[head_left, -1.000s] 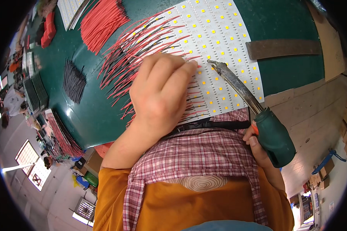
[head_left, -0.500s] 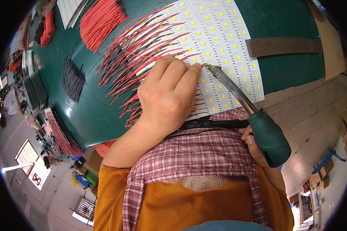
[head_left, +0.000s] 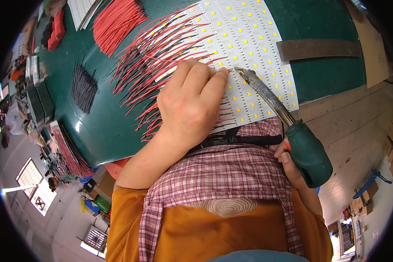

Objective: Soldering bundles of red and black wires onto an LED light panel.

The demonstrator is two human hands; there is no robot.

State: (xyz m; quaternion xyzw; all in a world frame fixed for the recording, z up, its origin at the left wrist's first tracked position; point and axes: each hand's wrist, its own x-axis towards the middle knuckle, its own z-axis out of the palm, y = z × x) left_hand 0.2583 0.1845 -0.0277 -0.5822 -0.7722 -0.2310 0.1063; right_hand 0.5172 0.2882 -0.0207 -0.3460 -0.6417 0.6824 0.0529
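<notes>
A white LED board (head_left: 260,65) with rows of yellow chips lies at the table's near edge. Red and black wires (head_left: 148,65) fan out leftward from its left part. Over these wires, my left hand (head_left: 190,96) is closed in a pinch, with the red end of a wire (head_left: 230,70) showing at its fingertips. My right hand (head_left: 290,168) grips the green handle of a soldering iron (head_left: 309,153). The iron's dark, crusted tip rests at or just above the board, slightly right of my left fingertips; contact cannot be made out.
On the green table (head_left: 105,135) lie a bundle of red wires (head_left: 118,26) and a smaller bundle of black wires (head_left: 84,89). A dark flat strip (head_left: 321,50) reaches right from the board. Wired strips (head_left: 67,146) sit at the left edge. People are in the left background.
The soldering iron's tip has shifted slightly up and away from my left fingertips, and its handle has moved a little right. The left hand stays pinched near the same spot.
</notes>
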